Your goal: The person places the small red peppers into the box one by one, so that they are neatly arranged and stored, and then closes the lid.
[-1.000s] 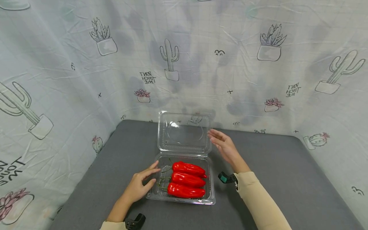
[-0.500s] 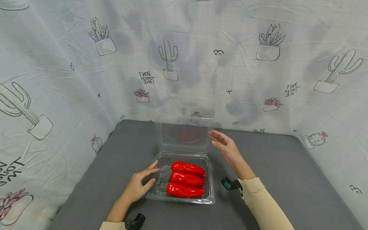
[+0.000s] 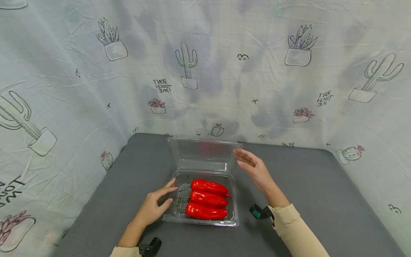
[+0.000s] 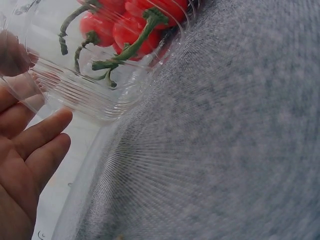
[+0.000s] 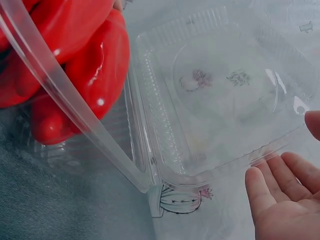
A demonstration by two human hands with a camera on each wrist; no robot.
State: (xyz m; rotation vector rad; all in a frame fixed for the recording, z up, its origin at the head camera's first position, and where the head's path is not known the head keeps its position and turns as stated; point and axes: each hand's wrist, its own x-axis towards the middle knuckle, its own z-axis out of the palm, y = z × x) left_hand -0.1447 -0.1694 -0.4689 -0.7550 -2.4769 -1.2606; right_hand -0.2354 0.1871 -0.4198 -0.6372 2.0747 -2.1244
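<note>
Three glossy red peppers [image 3: 208, 199] with green stems lie side by side in the base of a clear plastic clamshell container [image 3: 200, 223]. Its lid [image 3: 202, 165] stands raised at the far side, tilted toward me. My right hand [image 3: 257, 172] has its fingertips at the lid's right edge, fingers extended; in the right wrist view the lid [image 5: 225, 100] shows in front of these fingertips. Spread fingers of my left hand [image 3: 154, 205] touch the left side of the base. Pepper stems [image 4: 132, 47] point toward that hand in the left wrist view.
The container sits on a grey cloth-covered table [image 3: 308, 200]. A pale curtain [image 3: 224, 71] printed with cacti hangs behind the table and along its sides. A dark band [image 3: 260, 211] is strapped at my right wrist, another band [image 3: 150, 247] at the left.
The lid has swung forward from leaning back to tilting toward me, with my right hand at its edge shifting slightly nearer. My left hand keeps its place at the base.
</note>
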